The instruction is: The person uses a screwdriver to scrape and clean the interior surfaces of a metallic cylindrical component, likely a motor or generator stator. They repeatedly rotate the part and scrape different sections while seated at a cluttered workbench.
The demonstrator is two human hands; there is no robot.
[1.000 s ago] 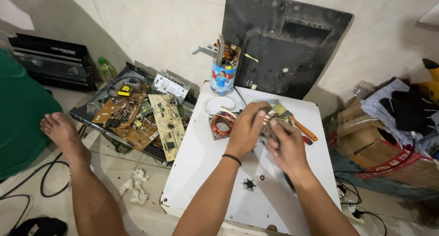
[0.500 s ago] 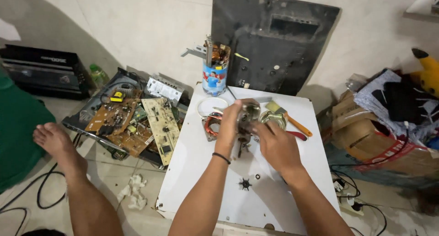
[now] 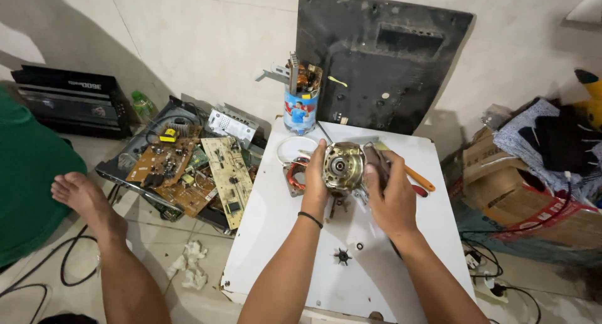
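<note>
Both my hands hold a round metal motor housing with a centre shaft hole, lifted a little above a white panel that serves as a work surface. My left hand grips its left side, my right hand its right side. Behind my left hand on the panel lies a stator with copper windings, next to a white ring. An orange-handled tool pokes out past my right hand. Small parts, including a black star-shaped piece, lie on the panel nearer to me.
A can stuffed with tools stands at the panel's far edge before a black back cover leaning on the wall. Circuit boards lie in an opened chassis at left. My bare leg, cables, cardboard boxes and cloth surround me.
My hands have turned the motor housing so that its round end faces up toward me. The view has also shifted slightly closer to the panel.
</note>
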